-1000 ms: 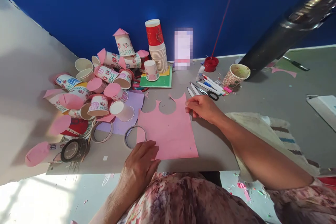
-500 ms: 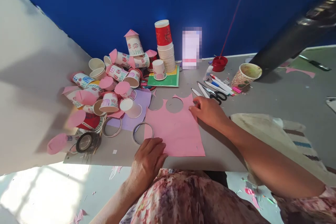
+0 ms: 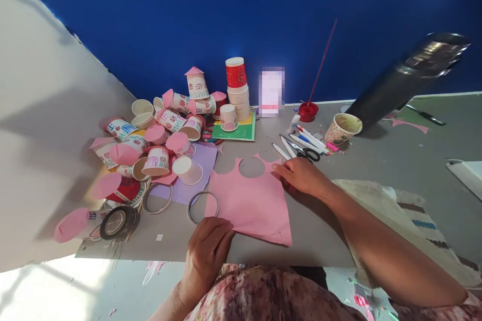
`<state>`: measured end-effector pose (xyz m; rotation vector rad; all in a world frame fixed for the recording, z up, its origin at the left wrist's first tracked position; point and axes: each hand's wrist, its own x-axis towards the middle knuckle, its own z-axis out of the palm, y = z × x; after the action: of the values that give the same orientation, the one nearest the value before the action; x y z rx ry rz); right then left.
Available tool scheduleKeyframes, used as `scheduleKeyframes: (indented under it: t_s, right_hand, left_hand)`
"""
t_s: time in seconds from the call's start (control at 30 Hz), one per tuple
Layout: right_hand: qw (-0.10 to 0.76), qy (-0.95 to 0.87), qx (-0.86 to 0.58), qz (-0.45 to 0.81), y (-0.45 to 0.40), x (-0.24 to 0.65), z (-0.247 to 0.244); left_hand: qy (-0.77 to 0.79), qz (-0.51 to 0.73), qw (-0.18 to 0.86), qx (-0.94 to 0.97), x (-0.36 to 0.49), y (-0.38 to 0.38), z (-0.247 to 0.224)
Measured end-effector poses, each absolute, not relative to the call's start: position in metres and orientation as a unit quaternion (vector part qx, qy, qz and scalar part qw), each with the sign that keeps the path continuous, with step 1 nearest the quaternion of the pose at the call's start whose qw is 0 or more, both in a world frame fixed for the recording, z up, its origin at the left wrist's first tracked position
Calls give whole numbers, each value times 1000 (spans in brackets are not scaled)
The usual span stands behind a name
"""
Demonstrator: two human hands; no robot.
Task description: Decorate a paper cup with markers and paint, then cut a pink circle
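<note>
A pink paper sheet [image 3: 250, 200] with round cut-outs along its far edge lies on the grey table before me. My left hand [image 3: 211, 241] pinches the sheet's near left corner, fingers together. On its far right edge, my right hand [image 3: 301, 175] grips the paper between thumb and fingers. A ring of tape [image 3: 203, 193] sits beside the sheet's left side, just beyond my left hand. Scissors [image 3: 311, 153] and white markers [image 3: 309, 138] lie past my right hand.
Decorated paper cups [image 3: 156, 160] with pink paper tops are heaped at the left. Stacked cups [image 3: 238, 103] stand near the blue wall. A patterned cup [image 3: 343, 130], a leaning black cylinder [image 3: 395, 85] and a cloth [image 3: 376, 210] are at the right.
The view has tilted up, so things sit lower in the picture. My left hand has closed on the sheet's near left corner, and the near edge now looks slightly lifted and bent.
</note>
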<state>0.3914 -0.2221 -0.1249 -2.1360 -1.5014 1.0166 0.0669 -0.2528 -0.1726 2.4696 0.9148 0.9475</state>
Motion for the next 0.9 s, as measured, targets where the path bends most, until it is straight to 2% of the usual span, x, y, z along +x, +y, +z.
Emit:
scheduleKeyframes:
  t_s: [0.13,0.27,0.43,0.53,0.67,0.77,0.9]
  right_hand:
    - [255,-479,-699,466,-218,399,-131]
    - [349,-449,-631,528,-216,399,-133]
    - [464,-441,-603,476,-215,395,-132]
    - [494,-441,-635,399,-212,408,-127]
    - [444,-439,-730,276,-214,445,-110]
    - [318,-450,-807,213,-220,468,-101]
    - [177,-467,-845,189,-220,472,-107]
  left_hand:
    - [332,381,181,844,66,-252,-175]
    - [293,379,146,866,73,-248,-172]
    - [236,383,92,889,85,-236,-155]
    - [224,396,62,889,91,-227,-134]
    - [201,416,30,886,93,-220,-114]
    - [205,402,14,892,91,-216,-112]
    - [210,390,-2,897,89,-210,-116]
